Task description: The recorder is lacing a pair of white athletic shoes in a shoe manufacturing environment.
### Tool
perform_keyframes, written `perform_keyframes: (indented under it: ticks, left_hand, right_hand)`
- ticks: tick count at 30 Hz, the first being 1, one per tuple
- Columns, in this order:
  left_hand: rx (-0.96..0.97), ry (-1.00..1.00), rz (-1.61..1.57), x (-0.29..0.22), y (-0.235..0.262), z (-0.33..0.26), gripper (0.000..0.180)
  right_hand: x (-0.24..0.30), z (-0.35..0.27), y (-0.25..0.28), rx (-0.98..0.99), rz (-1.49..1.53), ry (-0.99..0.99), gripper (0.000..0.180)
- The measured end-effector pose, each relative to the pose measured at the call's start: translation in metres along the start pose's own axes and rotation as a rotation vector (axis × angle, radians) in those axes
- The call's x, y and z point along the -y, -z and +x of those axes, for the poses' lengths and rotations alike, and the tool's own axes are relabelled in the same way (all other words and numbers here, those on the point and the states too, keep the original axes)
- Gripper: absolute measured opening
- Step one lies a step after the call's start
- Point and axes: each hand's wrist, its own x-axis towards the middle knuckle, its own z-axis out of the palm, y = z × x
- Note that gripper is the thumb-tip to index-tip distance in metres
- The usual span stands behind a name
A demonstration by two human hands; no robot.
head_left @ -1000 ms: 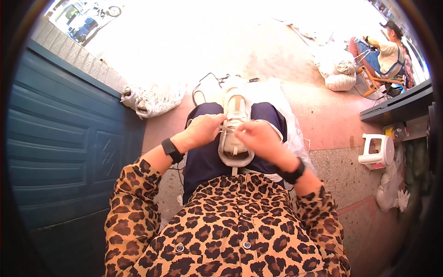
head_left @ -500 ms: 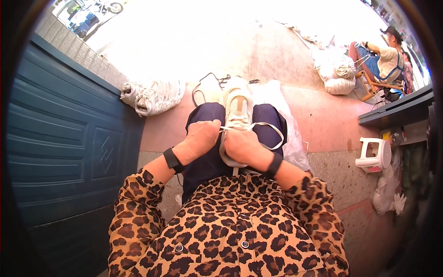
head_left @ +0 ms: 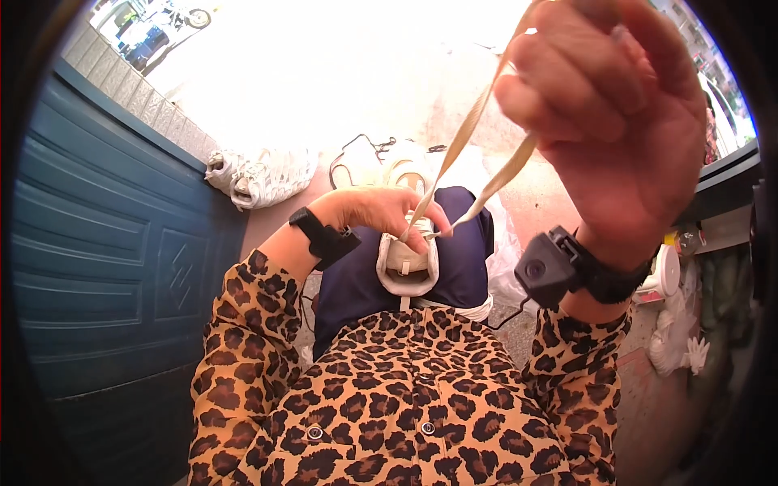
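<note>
A light-coloured sneaker [head_left: 408,279] rests on my dark-trousered lap, its heel toward me. My left hand [head_left: 389,215] lies over its laced part, fingers closed on the shoe where the lace comes out. Raised high at the upper right, close to the camera, my right hand [head_left: 616,121] is closed on a cream shoelace [head_left: 474,121]. Two strands of the lace run taut from the shoe up to that hand; its fingertips are partly cut off at the top edge. My left hand hides part of the shoe's lacing.
Several white shoes [head_left: 271,174] lie bundled by the blue panelled door [head_left: 105,243] on the left. A black cord [head_left: 356,146] curls beyond my knees. Clear plastic [head_left: 509,267] lies right of my lap. A white stool [head_left: 664,271] and a white glove [head_left: 695,355] are at right.
My right hand has gone from the shoe up toward the camera, pulling the lace long. My left hand has shifted right onto the laced part. The seated person at right is now mostly hidden.
</note>
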Motion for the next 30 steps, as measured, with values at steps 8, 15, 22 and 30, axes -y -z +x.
perform_keyframes:
  ticks: [8,15,22,30]
  left_hand:
    - [-0.34,-0.003,-0.782,-0.002,0.032,-0.039,0.01]
    - [-0.457,0.235,-0.282,0.003,0.023,0.021,0.024]
    - [0.133,0.257,0.698,0.003,-0.025,0.062,0.049]
    - [-0.18,0.088,-0.421,0.025,-0.003,0.053,0.024]
  right_hand:
    - [0.033,-0.059,0.059,-0.285,0.083,0.059,0.016]
    - [-0.004,-0.032,-0.001,-0.219,0.004,0.107,0.023]
    - [-0.008,-0.051,0.017,-0.079,0.101,-0.003,0.035]
    - [-0.024,-0.091,0.008,-0.412,-0.739,-0.521,0.027]
